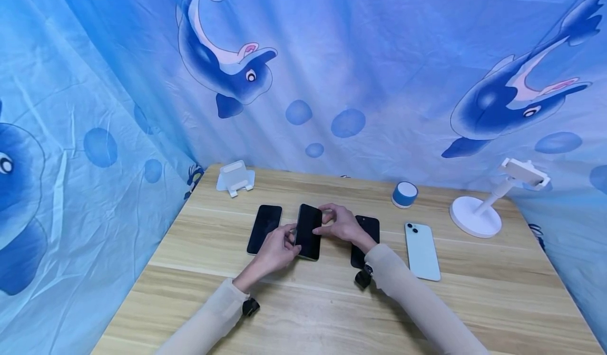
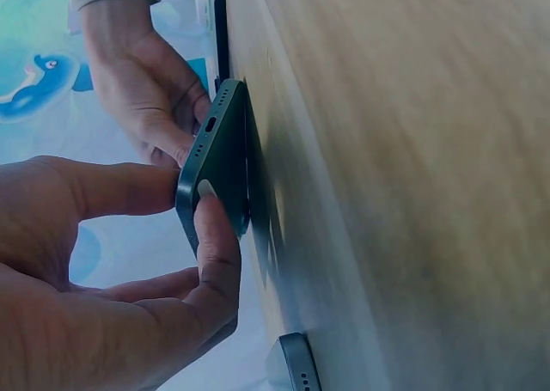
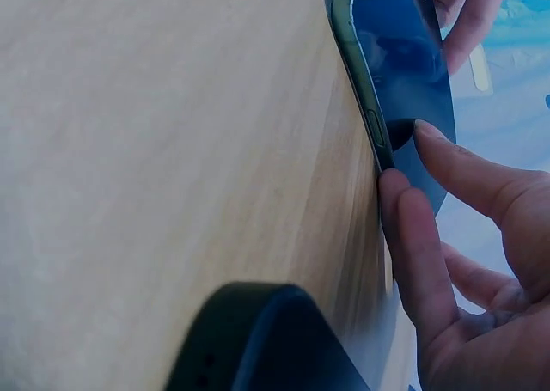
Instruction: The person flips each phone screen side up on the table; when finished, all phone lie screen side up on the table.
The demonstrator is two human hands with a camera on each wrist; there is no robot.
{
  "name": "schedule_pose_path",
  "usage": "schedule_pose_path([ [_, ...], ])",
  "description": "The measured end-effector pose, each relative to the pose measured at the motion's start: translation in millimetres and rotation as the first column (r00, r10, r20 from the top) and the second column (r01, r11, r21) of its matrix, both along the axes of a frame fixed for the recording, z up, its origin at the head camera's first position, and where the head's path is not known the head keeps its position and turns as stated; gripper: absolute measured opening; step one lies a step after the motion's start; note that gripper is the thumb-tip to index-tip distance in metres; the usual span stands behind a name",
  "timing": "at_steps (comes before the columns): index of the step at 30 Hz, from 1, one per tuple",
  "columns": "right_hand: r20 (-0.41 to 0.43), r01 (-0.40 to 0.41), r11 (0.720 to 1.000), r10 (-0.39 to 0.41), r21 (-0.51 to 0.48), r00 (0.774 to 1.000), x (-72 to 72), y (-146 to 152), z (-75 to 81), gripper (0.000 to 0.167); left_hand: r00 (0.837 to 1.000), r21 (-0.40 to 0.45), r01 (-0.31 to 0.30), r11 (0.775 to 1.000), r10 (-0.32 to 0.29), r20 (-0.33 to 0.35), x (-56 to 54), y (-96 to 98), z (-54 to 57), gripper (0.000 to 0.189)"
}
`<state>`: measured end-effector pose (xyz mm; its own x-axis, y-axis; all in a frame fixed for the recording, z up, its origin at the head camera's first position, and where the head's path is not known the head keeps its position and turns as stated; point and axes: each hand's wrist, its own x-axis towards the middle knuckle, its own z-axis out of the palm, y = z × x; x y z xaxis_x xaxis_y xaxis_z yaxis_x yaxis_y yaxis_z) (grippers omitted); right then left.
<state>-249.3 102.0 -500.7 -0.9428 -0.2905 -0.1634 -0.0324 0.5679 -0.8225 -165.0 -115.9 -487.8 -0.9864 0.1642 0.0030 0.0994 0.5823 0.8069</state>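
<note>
A smartphone with a dark screen and green frame is held by both hands, screen up, its near end lifted off the table. My left hand pinches its lower left corner; the left wrist view shows the thumb and fingers by the bottom edge with its charging port. My right hand pinches the right long edge, thumb on the screen, fingertips at the side button. A second dark phone lies close on the left, partly behind my left hand. Under my right wrist lies a black phone, partly covered.
A pale mint phone lies back up on the right. Behind stand a small white phone stand, a blue and white cylinder and a white round-based holder. A blue dolphin curtain hangs along the table's back edge.
</note>
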Motion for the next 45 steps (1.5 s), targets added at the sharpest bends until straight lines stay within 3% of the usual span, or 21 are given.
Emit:
schedule_pose_path([
  [13,0.018,-0.017,1.000,0.017,-0.011,1.000,3.2,1,0.0,0.070,0.999,-0.060,-0.005,0.998,0.008,0.047,1.3,-0.7,0.5,0.062],
  [22,0.112,-0.030,0.983,0.051,-0.180,0.992,7.5,0,-2.0,0.076,0.999,-0.156,-0.004,0.988,0.012,0.047,0.9,-2.7,-2.3,0.064],
  [31,0.076,-0.053,0.986,0.066,-0.157,0.995,8.7,0,-2.0,0.078,0.997,-0.209,0.002,0.978,0.014,0.076,-0.1,-1.7,4.2,0.078],
  [45,0.108,-0.026,0.984,0.045,-0.176,0.993,10.7,-5,-1.3,0.081,0.996,-0.306,0.004,0.952,0.022,0.083,-3.4,0.6,6.9,0.084],
])
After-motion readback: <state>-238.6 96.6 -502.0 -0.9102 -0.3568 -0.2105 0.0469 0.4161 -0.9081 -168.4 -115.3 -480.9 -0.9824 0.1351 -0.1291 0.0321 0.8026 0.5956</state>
